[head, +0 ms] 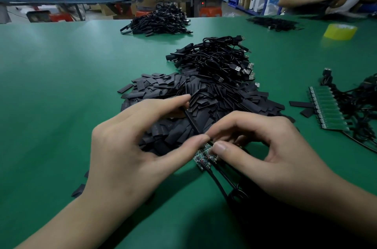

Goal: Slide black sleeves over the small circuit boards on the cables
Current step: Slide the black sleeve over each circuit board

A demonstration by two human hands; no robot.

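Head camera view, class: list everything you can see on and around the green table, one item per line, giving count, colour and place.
Sleeve pile: one heap, black, table centre.
Finished cable pile: one, black, behind the sleeves.
Far cable pile: one, black, far centre.
Thin cable pile: one, black, far right.
Tape roll: one, yellow, far right.
Board row: one strip, green, right edge, cables attached.
Held circuit board: one, green, between the hands.
Held sleeve: one, black, at the fingertips.
Table: one, green.
Left hand: pinching the sleeve.
Right hand: gripping the board.

Worktop (pixel 61 85) is covered w/ smooth green mat, faint sheen. Sleeves (pixel 204 95) look matt black plastic. Cables (pixel 214 59) glossy black, w/ metal plugs. Tape roll (pixel 340 31) glossy yellow.
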